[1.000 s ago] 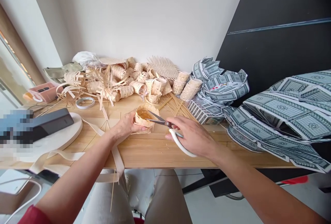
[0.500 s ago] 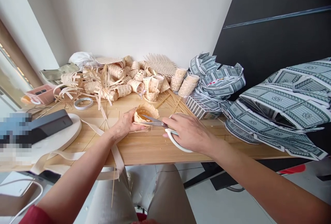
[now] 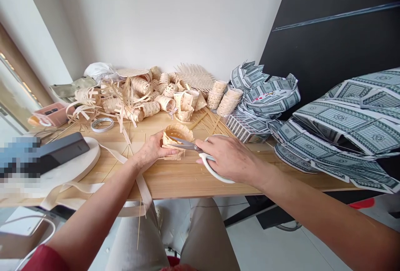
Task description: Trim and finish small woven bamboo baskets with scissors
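My left hand point(image 3: 153, 149) is wrapped round a small woven basket point(image 3: 175, 134) of pale strips that rests on the wooden table point(image 3: 181, 177). My right hand point(image 3: 229, 158) grips white-handled scissors point(image 3: 200, 154). Their metal blades reach into the basket's rim on its near right side. Both hands sit close together near the table's front edge.
A heap of woven baskets and loose strips point(image 3: 146, 94) fills the back of the table. A tape roll point(image 3: 102, 124) lies at the left, beside a black box on a white round board point(image 3: 62, 164). Folded patterned card sheets point(image 3: 337, 133) crowd the right. Thin sticks point(image 3: 212, 123) lie behind the hands.
The scissors' blades have dropped from above the basket's mouth down to its rim and closed in. The left hand still holds the basket in the same place.
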The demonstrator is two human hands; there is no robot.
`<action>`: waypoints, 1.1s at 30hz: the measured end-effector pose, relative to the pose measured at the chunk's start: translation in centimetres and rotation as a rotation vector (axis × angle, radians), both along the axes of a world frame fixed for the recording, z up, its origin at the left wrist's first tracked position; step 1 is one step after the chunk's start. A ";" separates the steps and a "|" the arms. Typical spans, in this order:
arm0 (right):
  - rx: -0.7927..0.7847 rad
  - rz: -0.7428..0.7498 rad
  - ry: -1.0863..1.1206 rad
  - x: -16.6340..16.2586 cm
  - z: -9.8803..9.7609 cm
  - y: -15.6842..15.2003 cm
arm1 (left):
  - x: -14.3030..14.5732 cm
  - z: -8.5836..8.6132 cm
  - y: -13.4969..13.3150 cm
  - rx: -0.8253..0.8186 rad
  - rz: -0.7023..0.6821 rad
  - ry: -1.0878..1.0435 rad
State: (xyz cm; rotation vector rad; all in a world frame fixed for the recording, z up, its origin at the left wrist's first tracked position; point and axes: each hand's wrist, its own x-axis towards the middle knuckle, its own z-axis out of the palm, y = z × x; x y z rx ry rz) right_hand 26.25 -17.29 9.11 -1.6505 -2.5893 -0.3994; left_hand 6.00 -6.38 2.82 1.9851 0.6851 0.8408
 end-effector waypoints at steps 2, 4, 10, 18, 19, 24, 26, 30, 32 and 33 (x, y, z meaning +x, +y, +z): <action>-0.007 0.003 0.007 -0.1 0.1 0.0 | 0.0 0.0 0.1 -0.014 0.007 -0.010; -0.012 0.003 0.009 -0.2 0.1 0.1 | 0.0 -0.1 0.1 -0.020 0.018 -0.019; -0.011 0.009 0.018 -0.3 0.3 0.1 | 0.0 -0.3 0.0 -0.086 -0.036 -0.071; -0.009 0.044 0.044 -0.3 0.6 0.0 | 0.1 -0.1 -0.1 -0.029 -0.011 -0.116; -0.008 0.048 0.045 -0.2 0.5 0.0 | 0.1 0.0 -0.1 -0.036 -0.013 -0.125; -0.013 0.069 0.047 0.0 0.5 0.0 | 0.1 0.0 -0.1 -0.059 -0.022 -0.126; -0.027 0.075 0.054 0.0 0.6 -0.1 | 0.2 -0.1 -0.1 -0.068 -0.023 -0.135; -0.055 0.060 0.053 -0.1 0.8 -0.2 | 0.2 -0.3 0.0 -0.095 -0.036 -0.146; -0.065 0.056 0.049 -0.2 1.0 -0.1 | 0.2 -0.2 -0.1 -0.098 -0.043 -0.151; -0.068 0.057 0.048 -0.2 1.0 -0.1 | 0.2 -0.2 -0.2 -0.097 -0.043 -0.155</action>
